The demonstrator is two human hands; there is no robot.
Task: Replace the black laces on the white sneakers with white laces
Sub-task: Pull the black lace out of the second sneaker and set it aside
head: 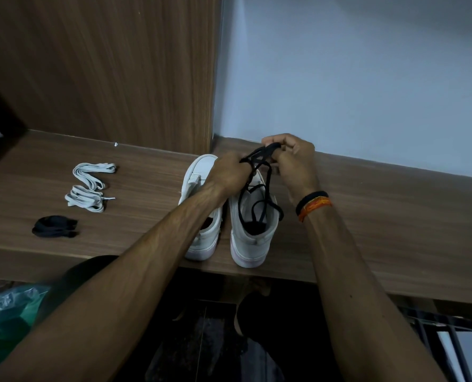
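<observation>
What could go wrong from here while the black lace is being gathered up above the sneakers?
The black lace still dangles in loops into the right sneaker, so it may snag or tangle as both hands wind it. That sneaker's heel sits at the shelf edge; a tug could tip it off.

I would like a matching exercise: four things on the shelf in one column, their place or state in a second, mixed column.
1. black lace
2. white laces
3. black bundle
4. left sneaker

a. folded, far left of the shelf
b. held by both hands
c. no lace visible
d. rolled up near the front edge

Pairs: 1-b, 2-a, 3-d, 4-c
</observation>
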